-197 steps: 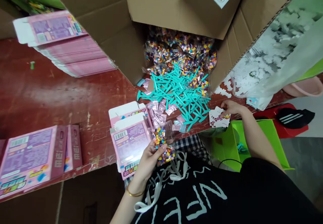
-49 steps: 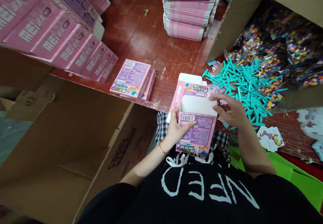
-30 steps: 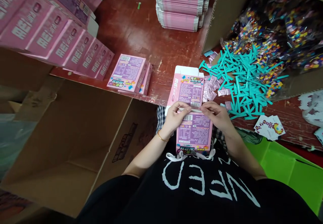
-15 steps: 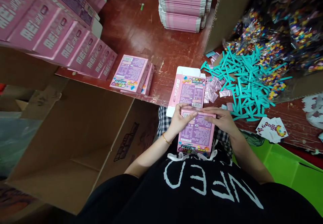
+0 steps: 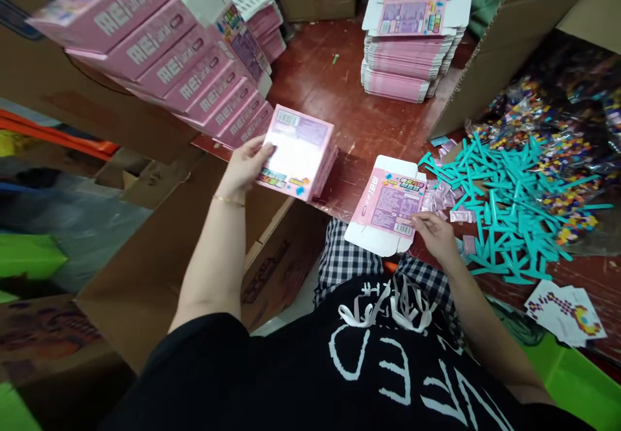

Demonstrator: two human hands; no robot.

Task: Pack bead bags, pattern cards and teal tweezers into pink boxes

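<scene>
One red desk [image 5: 339,101] carries the work. Closed pink box [image 5: 298,149] sits at its near edge, clasped by the left hand [image 5: 247,165]. Open carton [image 5: 388,201] lies flat to the right, with the right hand [image 5: 436,237] touching its near corner; grip cannot be told.

Flat pink carton blanks [image 5: 412,68] are stacked on the red-brown wooden table [image 5: 330,98]. Teal plastic sticks [image 5: 507,208] lie heaped beside bagged multicoloured beads [image 5: 533,123].
</scene>
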